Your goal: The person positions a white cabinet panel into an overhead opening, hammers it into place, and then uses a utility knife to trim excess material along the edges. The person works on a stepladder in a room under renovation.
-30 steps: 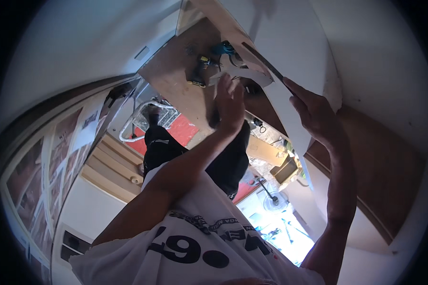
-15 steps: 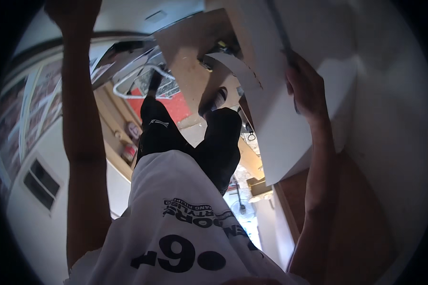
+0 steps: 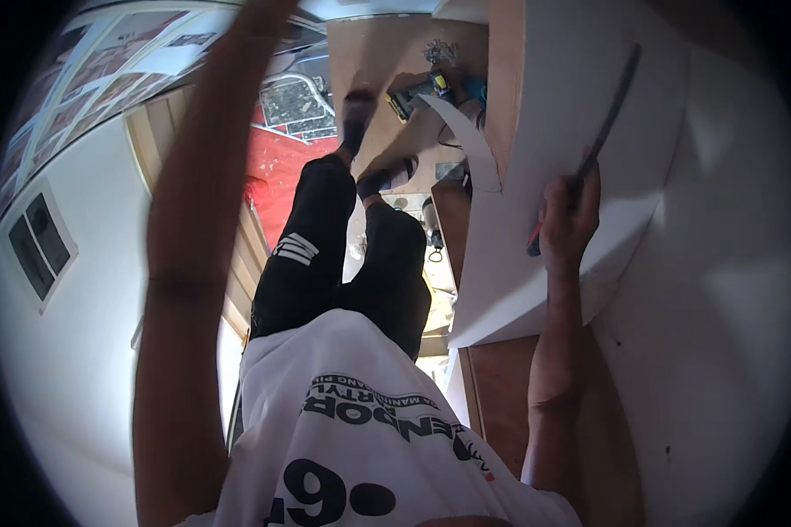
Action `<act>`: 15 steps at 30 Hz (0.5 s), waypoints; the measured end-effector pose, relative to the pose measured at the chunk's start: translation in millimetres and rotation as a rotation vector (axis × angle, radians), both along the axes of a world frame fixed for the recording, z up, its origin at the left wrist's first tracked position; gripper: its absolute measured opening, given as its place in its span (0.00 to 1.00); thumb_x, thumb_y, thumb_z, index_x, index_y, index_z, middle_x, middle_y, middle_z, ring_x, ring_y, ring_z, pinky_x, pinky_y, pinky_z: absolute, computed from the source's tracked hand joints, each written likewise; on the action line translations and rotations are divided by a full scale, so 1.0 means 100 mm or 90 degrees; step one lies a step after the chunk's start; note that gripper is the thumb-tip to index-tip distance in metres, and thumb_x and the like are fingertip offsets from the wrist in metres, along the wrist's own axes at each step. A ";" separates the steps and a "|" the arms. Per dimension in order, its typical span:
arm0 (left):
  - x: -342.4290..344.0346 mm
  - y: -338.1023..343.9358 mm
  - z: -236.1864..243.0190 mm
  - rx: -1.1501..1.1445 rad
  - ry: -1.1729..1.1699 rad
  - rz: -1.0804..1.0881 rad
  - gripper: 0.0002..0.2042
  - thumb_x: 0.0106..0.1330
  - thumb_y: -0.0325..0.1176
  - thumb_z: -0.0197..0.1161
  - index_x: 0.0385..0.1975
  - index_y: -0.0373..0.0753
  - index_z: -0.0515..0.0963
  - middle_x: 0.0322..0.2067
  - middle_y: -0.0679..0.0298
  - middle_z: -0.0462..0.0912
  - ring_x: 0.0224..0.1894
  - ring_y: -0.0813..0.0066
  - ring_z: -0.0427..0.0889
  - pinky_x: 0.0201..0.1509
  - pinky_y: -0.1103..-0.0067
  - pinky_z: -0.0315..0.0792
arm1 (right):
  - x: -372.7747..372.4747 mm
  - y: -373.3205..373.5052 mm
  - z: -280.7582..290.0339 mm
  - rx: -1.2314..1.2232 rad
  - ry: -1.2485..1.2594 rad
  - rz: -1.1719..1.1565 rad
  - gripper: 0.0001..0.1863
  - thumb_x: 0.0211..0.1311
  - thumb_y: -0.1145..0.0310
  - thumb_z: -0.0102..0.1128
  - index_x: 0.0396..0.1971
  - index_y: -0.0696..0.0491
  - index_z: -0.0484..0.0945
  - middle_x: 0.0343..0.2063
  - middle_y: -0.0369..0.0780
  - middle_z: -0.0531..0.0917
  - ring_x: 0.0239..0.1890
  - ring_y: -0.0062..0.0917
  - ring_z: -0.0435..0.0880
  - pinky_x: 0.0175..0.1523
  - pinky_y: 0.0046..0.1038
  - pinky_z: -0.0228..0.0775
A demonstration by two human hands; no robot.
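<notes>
My right hand [image 3: 571,215] is closed around a long, thin dark tool [image 3: 613,110] with a red handle end poking out below the fist. The tool slants up and to the right in front of a large white panel [image 3: 523,246]. Whether its blade touches the panel I cannot tell. My left forearm [image 3: 198,220] reaches up past the top edge, so the left hand is out of sight. Left of the panel's edge hangs a curved white strip [image 3: 466,132], narrowing to a point.
Below, my feet stand on a brown board [image 3: 351,53]. A yellow-and-black power tool [image 3: 439,83] lies there beside other gear. Left of it are a white metal frame [image 3: 303,83] and a red sheet [image 3: 281,162]. A small window [image 3: 39,246] is in the left wall.
The tool has swung from leaning up-left to leaning up-right, and more of its red end shows. My left hand has gone out at the top. My view and feet have shifted.
</notes>
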State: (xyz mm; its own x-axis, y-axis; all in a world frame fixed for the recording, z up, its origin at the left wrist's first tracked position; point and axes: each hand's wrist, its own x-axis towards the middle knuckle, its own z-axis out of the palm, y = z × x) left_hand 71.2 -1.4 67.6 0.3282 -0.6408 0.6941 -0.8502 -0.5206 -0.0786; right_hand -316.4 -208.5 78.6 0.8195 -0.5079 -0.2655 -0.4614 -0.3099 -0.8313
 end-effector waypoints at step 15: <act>-2.86 -1.15 0.29 -0.416 1.109 0.145 0.29 0.73 0.27 0.46 0.71 0.32 0.46 0.65 0.35 0.61 0.67 0.39 0.64 0.69 0.59 0.60 | 0.38 0.24 1.33 0.046 0.270 -0.006 0.29 0.70 0.75 0.48 0.70 0.55 0.58 0.29 0.40 0.80 0.20 0.12 0.72 0.24 0.18 0.65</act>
